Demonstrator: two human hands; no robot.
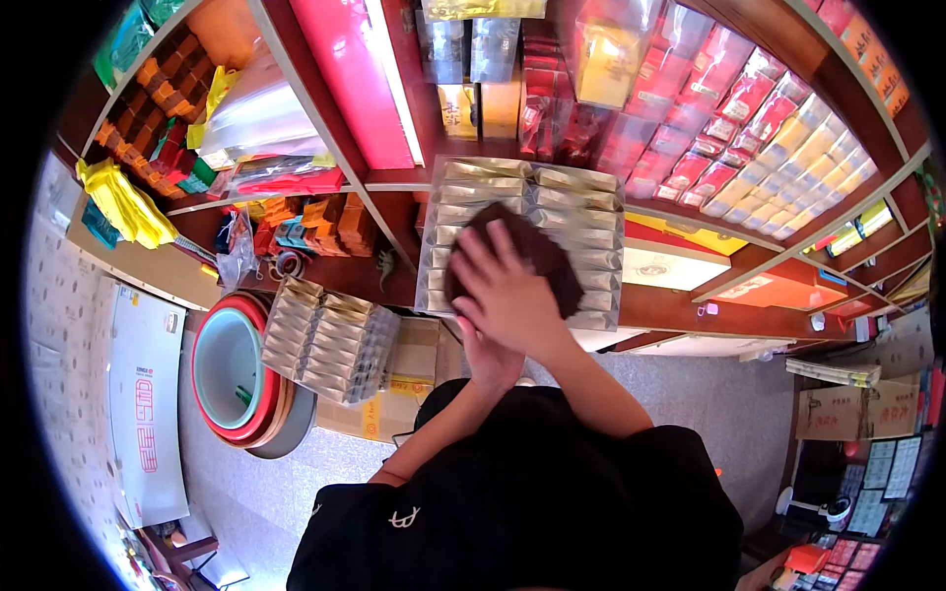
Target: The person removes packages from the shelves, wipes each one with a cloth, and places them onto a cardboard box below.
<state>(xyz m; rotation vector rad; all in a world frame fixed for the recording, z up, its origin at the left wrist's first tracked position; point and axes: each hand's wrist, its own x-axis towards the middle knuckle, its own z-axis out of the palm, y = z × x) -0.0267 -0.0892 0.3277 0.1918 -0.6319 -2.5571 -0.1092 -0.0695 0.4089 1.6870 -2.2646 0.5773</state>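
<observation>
My right hand (507,295) lies over a dark brown cloth (554,266), its fingers a little apart and pressing it against the top stack. Blur softens the cloth's right side. Under the cloth is a clear-wrapped block of gold packets (581,202) in two columns, at the shelf edge. My left hand (490,361) is just below my right wrist, by the near edge of that block. One digit points up beside the cloth; its other fingers are mostly hidden. To the left stands a second wrapped block of gold packets (320,340).
Nested red and pale blue basins (229,366) are on the floor at left, beside a cardboard box (409,394). Shelves ahead hold red and yellow packets (719,128). A white printed box (148,404) leans at far left. Another carton (838,412) stands at right.
</observation>
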